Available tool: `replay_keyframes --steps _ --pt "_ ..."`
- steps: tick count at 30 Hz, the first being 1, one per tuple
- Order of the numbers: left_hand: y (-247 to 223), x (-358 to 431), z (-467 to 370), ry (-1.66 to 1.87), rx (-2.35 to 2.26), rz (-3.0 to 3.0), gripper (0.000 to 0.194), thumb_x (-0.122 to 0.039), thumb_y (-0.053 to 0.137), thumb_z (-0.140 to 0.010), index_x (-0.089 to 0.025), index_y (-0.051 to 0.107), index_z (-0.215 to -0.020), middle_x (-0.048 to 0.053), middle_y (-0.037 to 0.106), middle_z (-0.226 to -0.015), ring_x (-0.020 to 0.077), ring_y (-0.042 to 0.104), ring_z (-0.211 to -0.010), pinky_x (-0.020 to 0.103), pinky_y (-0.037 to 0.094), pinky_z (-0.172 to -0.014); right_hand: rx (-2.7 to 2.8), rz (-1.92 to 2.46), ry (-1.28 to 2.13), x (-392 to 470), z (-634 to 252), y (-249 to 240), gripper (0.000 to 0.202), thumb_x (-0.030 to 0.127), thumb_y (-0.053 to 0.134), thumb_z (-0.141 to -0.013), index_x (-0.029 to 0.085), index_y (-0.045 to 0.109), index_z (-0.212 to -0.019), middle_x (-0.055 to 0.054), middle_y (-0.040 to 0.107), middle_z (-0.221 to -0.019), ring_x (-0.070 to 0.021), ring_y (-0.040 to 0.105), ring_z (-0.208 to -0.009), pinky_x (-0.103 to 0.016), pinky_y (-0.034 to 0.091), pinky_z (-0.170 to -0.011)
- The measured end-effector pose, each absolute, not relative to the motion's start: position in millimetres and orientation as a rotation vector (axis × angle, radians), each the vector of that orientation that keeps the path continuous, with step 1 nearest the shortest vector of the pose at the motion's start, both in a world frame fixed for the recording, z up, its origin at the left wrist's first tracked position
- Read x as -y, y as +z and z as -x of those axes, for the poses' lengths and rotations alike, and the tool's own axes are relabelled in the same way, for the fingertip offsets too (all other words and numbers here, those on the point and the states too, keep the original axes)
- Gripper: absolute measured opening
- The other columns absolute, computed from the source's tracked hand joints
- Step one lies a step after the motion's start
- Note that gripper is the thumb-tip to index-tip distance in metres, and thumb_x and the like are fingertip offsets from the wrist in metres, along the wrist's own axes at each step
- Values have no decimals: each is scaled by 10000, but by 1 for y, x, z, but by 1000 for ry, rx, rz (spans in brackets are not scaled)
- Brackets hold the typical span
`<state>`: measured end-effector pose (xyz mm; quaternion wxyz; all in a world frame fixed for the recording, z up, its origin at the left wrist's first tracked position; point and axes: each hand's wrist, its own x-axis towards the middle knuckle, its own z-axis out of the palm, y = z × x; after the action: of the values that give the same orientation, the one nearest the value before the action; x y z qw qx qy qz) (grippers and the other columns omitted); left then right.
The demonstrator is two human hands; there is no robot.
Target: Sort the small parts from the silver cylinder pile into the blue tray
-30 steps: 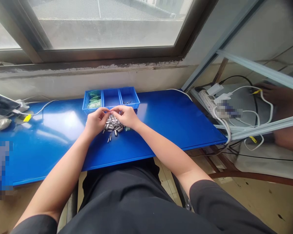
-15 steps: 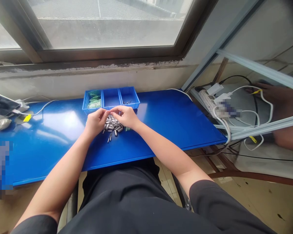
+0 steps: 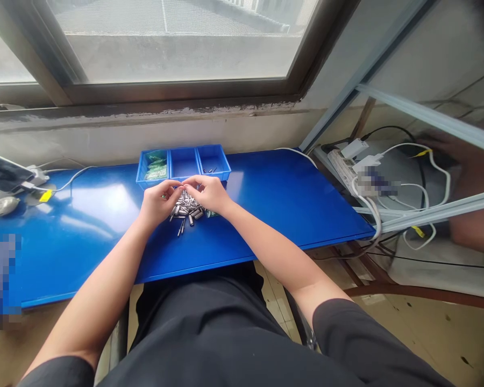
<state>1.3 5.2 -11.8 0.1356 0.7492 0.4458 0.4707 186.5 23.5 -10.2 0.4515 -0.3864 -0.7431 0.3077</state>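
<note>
In the head view, the left hand (image 3: pixel 158 200) and right hand (image 3: pixel 208 193) are meeting fingertip to fingertip, pinching something too small to identify. The pile of small metal pins (image 3: pixel 186 208) is lying just beneath and between them, the blue compartment tray (image 3: pixel 183 163) sitting just beyond.

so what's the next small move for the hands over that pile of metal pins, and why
Probably bring the fingertips fully together to mate whatever small piece they pinch: left hand and right hand meet just above the metal pins, before the blue tray. The piece itself is too small to identify.
</note>
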Motion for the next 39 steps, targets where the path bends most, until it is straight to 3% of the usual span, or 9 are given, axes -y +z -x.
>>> replay_keyframes --steps 16,28,39 --pt "-12 -2 -3 1298 -1297 -2127 248 -366 698 -868 -205 731 -1054 -46 559 -590 87 464 -523 225 428 -572 1730 995 872 -27 -187 -12 163 307 662 -872 192 776 -887 -51 779 -950 -186 696 -905 -300 536 -786" --pt "-15 -5 1 1247 -1301 -2177 275 -362 718 -858 -212 737 -1087 -57 551 -600 75 447 -520 206 400 -561 1628 916 1168 -29 -187 -14 243 381 708 -832 155 790 -872 -55 770 -877 -176 685 -835 -287 516 -763" --pt "-10 -2 -2 1258 -1342 -2225 253 -371 616 -922 -211 749 -1065 -39 542 -597 95 448 -536 225 413 -583 1606 897 1207 -30 -184 -16 304 450 728 -792 152 761 -842 -48 762 -835 -158 664 -760 -288 520 -729"
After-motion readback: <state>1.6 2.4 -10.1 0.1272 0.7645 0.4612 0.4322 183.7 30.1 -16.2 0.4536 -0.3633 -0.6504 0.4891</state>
